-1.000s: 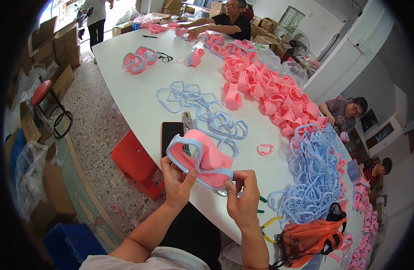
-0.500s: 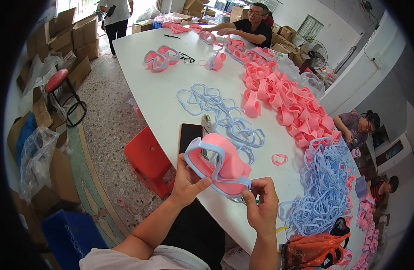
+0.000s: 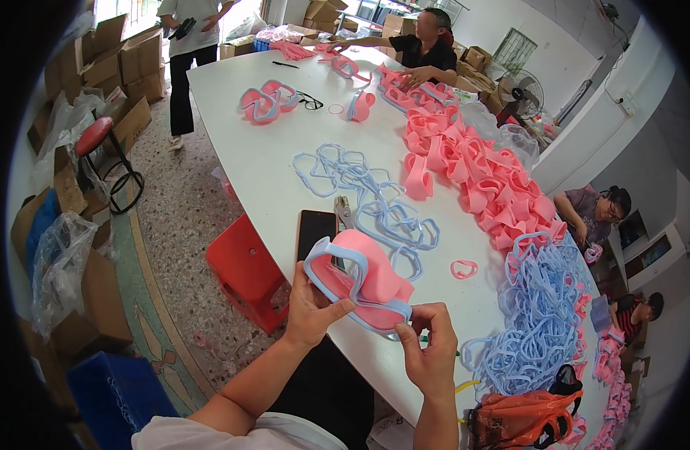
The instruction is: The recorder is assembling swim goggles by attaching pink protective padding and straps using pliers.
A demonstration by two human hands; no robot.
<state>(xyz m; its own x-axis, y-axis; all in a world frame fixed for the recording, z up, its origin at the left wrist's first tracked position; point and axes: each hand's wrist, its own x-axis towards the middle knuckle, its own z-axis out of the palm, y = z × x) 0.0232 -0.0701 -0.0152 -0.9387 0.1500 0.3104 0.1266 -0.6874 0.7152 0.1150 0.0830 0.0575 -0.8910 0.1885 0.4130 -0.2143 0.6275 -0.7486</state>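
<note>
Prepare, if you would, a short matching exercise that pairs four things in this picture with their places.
1. Pink-and-blue piece
2. Dark phone
3. Orange bag
4. Round-topped stool

A. Next to the heap of blue bands
B. On the floor
C. Held by left hand and right hand
D. Left of the metal tool

Pairs: 1-C, 2-D, 3-A, 4-B

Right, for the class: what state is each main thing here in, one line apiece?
Pink-and-blue piece: held in left hand and right hand
Phone: flat, screen dark
Pink pieces: heaped
Blue loops: piled, tangled
Orange bag: crumpled
Round red stool: unoccupied
Fan: spinning or not, cannot tell
</note>
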